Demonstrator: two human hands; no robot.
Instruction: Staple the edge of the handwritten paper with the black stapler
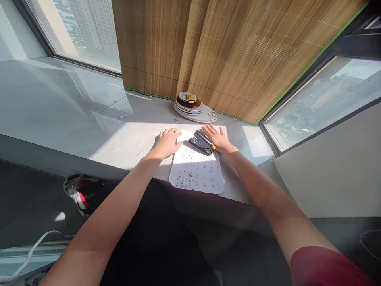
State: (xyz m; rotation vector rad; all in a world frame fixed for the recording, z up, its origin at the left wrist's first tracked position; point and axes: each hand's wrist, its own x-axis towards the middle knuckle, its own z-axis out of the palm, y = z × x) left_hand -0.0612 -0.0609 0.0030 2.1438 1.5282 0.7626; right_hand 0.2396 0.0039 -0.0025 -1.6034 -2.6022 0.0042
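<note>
Several sheets of paper (198, 171) with handwriting lie in a stack on the grey window ledge (139, 139), reaching its front edge. On their upper part rests a black stapler (202, 143) with an orange tip, set diagonally. My left hand (167, 143) lies at the upper left edge of the paper, palm down, fingers apart, holding nothing. To the right of the stapler, my right hand (216, 138) is flat with its fingers spread, close beside the stapler; whether they touch is hard to tell.
Behind the paper stands a stack of plates (189, 108) with a small yellow packet (191, 97) on top. Two small staple-like bits (175, 120) lie before it. A bamboo blind (226, 51) hangs at the back, with windows on both sides.
</note>
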